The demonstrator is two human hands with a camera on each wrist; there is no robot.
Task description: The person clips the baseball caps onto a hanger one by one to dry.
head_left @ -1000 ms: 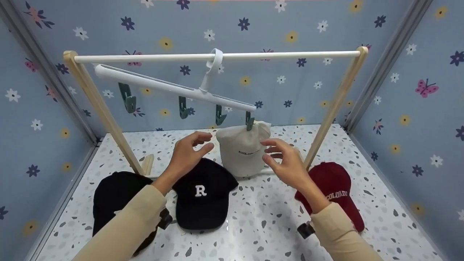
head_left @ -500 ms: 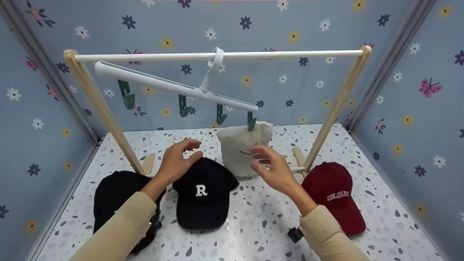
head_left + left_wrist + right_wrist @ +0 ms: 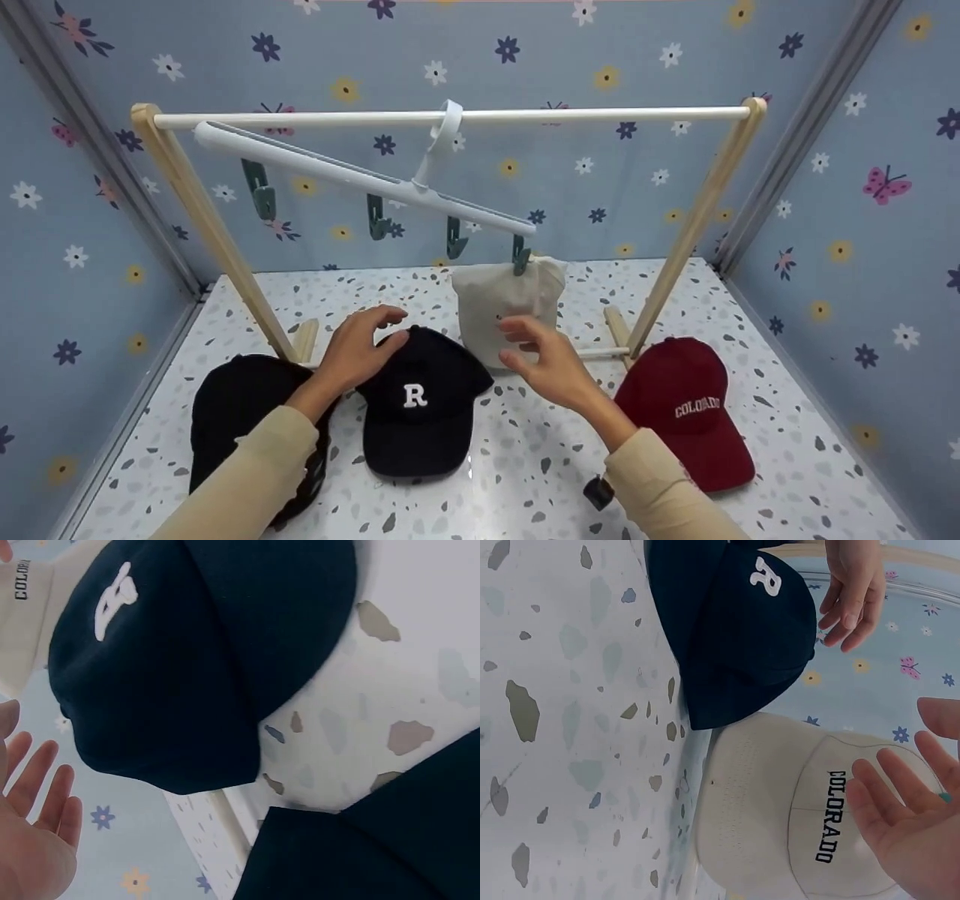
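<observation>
Two bare hands, both empty, fingers loosely bent and gripping nothing: left hand (image 3: 356, 349) beside the crown of the black R cap (image 3: 420, 405), right hand (image 3: 547, 364) in front of the cream cap (image 3: 491, 292) (contact can't be told, hand overlaps it). Beige sleeves (image 3: 251, 472) on both arms, small black device (image 3: 598, 493) at right wrist. Cream cap hangs toward the back edge of the speckled surface (image 3: 517, 465), COLORADO lettering readable from the right wrist, held by the rightmost green clip (image 3: 520, 255) of a white hanger (image 3: 360, 178). Hanger hooked on the white rail (image 3: 600, 115), tilted, right end low; three more green clips (image 3: 376, 217) along it, nothing in them. Wooden rack frame (image 3: 206, 225) stands on the surface. Black R cap sits left of the middle, white R facing the person; second black cap (image 3: 240, 427) toward the left edge, partly under the left sleeve; red cap (image 3: 686, 405) toward the right edge, also lettered COLORADO. Flowered wall (image 3: 322, 45) past the back edge.
</observation>
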